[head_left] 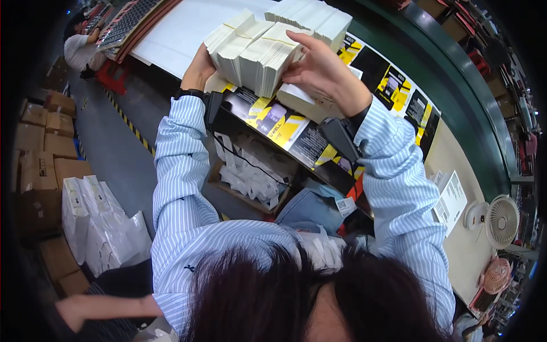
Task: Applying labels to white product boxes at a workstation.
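Note:
Two side-by-side bundles of folded white paper leaflets (268,57), each with a thin yellowish band, are held between my hands above the table's near edge. My left hand (198,69) grips their left end, with its fingers mostly hidden behind the paper. My right hand (330,73) clasps the right end, thumb up near the top edge and fingers bent against the side. Just below my right hand lies another white paper stack (305,104). Behind the bundles stands a larger block of white leaflets (319,21).
Black-and-yellow printed sheets (273,122) cover the near table edge. A green conveyor belt (456,97) curves along the right. Below sits a carton of white scraps (250,174). A white fan (501,221) stands at right; cartons (43,137) line the left. Another person (82,51) is at far left.

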{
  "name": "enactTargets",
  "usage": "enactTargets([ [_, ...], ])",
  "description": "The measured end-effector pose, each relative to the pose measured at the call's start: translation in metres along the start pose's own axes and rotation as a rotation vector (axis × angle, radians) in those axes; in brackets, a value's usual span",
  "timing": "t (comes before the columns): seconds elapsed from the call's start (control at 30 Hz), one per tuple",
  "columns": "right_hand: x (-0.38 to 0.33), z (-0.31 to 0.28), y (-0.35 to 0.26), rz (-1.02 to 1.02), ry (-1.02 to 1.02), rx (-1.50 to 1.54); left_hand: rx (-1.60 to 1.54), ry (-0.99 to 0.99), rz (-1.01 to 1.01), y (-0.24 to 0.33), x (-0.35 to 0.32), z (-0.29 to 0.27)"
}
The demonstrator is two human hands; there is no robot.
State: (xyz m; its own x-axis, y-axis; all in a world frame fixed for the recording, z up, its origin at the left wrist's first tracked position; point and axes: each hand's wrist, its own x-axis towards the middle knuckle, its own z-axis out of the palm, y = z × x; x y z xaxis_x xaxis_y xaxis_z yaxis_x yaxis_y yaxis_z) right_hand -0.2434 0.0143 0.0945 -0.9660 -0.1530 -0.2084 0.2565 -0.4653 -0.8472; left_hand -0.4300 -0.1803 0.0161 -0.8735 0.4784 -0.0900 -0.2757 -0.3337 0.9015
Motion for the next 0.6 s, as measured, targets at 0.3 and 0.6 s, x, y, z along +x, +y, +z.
enactTargets([
  [0.3,-0.019,-0.035,-0.015,0.197,-0.013,-0.241,0.192,0.081,-0.035,-0.010,-0.014,0.022],
  [0.6,-0.044,-0.133,-0.045,-0.063,0.198,-1.202,0.440,0.314,0.250,-0.017,-0.034,0.019],
])
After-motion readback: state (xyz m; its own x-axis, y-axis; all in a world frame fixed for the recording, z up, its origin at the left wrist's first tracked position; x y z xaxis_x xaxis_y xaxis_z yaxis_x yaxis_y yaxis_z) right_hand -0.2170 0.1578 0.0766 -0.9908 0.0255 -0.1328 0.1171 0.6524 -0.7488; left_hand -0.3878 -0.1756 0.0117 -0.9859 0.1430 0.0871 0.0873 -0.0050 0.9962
